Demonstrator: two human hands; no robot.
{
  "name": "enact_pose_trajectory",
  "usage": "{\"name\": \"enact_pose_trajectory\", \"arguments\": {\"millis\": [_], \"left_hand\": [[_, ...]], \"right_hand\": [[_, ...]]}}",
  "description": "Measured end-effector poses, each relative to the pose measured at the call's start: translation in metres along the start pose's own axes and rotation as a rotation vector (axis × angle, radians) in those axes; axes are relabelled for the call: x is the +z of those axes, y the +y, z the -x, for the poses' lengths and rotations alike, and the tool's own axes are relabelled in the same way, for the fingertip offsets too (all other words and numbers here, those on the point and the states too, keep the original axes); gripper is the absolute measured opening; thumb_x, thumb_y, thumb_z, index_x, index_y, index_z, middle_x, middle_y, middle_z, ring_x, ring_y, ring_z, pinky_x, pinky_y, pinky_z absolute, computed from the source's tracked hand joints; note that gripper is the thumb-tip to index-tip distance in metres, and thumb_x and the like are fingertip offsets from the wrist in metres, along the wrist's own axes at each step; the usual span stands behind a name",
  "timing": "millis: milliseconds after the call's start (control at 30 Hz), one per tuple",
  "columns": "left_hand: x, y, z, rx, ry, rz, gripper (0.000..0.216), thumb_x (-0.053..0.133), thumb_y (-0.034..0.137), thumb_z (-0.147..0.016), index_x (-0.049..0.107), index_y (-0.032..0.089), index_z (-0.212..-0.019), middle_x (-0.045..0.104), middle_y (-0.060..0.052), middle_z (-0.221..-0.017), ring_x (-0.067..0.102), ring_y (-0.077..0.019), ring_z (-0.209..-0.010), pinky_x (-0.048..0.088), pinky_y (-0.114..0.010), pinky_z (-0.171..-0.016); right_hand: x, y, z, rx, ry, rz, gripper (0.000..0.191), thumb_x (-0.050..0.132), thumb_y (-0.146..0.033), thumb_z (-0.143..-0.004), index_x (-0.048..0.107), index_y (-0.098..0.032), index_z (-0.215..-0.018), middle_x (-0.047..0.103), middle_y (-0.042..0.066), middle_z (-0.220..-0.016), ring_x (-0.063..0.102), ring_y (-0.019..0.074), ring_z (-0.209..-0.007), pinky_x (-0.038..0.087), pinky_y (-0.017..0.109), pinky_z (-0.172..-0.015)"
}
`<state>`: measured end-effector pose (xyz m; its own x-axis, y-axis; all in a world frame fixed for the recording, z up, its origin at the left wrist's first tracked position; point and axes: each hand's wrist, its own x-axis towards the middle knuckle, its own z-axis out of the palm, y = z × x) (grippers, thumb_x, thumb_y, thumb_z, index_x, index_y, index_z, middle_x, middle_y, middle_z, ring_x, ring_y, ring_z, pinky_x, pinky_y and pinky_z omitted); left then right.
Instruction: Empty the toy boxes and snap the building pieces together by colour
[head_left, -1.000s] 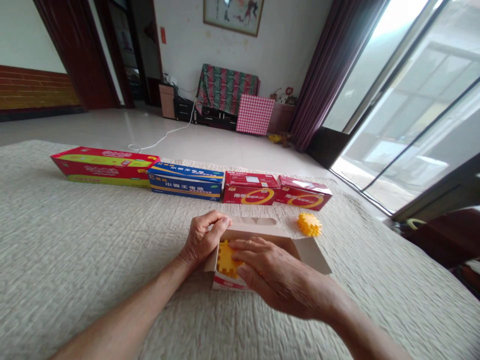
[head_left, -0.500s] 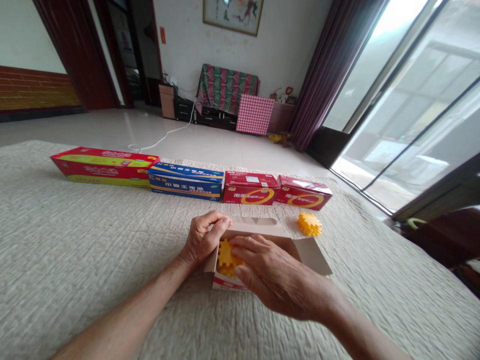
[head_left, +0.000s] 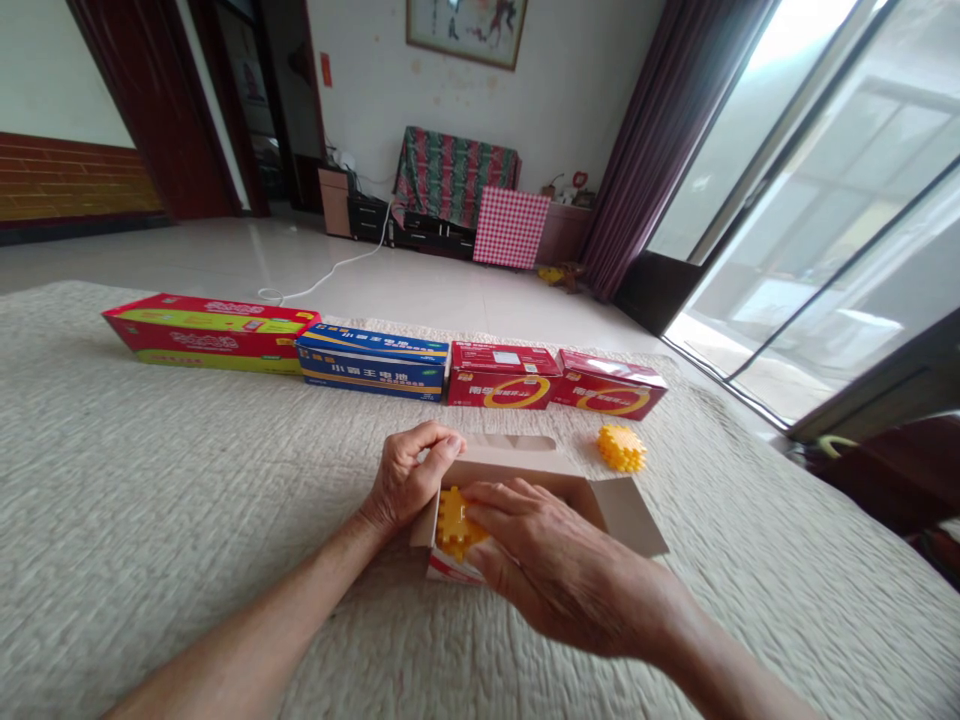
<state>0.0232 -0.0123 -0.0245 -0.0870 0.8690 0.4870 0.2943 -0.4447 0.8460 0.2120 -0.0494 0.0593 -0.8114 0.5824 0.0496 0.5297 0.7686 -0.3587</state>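
Observation:
An open cardboard box [head_left: 630,515] sits on the quilted cover in front of me, its flaps spread outward. My left hand [head_left: 411,472] is closed on the box's back left corner, thumb on top. Inside the left end lie yellow notched plastic pieces [head_left: 452,518], which look stacked. My right hand [head_left: 551,560] reaches over the front wall and grips these pieces between fingers and thumb. It hides their right part and much of the box's inside. Another stack of yellow notched pieces [head_left: 622,448] rests on the cover behind the box's right end.
Across the back stand a long red and green box [head_left: 214,340], a blue box [head_left: 371,365] and two red boxes [head_left: 504,378] in a row. Beyond are a tiled floor with a white cable [head_left: 330,268], a cloth-draped cabinet [head_left: 454,180] and glass doors on the right.
My right hand and the yellow pieces under it have sunk slightly lower into the box. My left hand keeps its hold on the corner.

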Motion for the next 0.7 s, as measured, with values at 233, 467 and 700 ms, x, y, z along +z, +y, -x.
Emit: {"name": "enact_pose_trajectory", "arguments": {"millis": [233, 467, 700], "left_hand": [[0.000, -0.001, 0.001, 0.007, 0.001, -0.003, 0.025, 0.050, 0.032, -0.086, 0.068, 0.016, -0.075, 0.070, -0.003, -0.076, 0.064, -0.0172, -0.075, 0.047, -0.026, -0.071], [0.000, -0.001, 0.000, -0.012, 0.000, -0.015, 0.027, 0.050, 0.034, -0.086, 0.067, 0.016, -0.075, 0.069, -0.003, -0.075, 0.064, -0.0174, -0.074, 0.047, -0.026, -0.071], [0.000, -0.004, 0.001, -0.015, -0.007, -0.021, 0.027, 0.051, 0.035, -0.086, 0.067, 0.017, -0.074, 0.069, -0.002, -0.074, 0.063, -0.0163, -0.072, 0.047, -0.024, -0.068]], "right_hand": [[0.001, 0.006, 0.001, 0.030, 0.019, -0.018, 0.034, 0.045, -0.031, -0.093, 0.058, -0.018, -0.122, 0.062, 0.011, -0.120, 0.055, 0.0239, -0.113, 0.048, 0.042, -0.098], [-0.009, 0.004, 0.003, -0.003, 0.048, 0.001, 0.031, 0.047, -0.025, -0.092, 0.059, -0.020, -0.120, 0.060, 0.010, -0.124, 0.055, 0.0230, -0.115, 0.045, 0.041, -0.101], [-0.053, 0.066, 0.022, 0.089, 0.401, 0.088, 0.032, 0.043, -0.018, -0.092, 0.059, -0.021, -0.119, 0.063, 0.008, -0.120, 0.059, 0.0211, -0.109, 0.048, 0.040, -0.094]]}}
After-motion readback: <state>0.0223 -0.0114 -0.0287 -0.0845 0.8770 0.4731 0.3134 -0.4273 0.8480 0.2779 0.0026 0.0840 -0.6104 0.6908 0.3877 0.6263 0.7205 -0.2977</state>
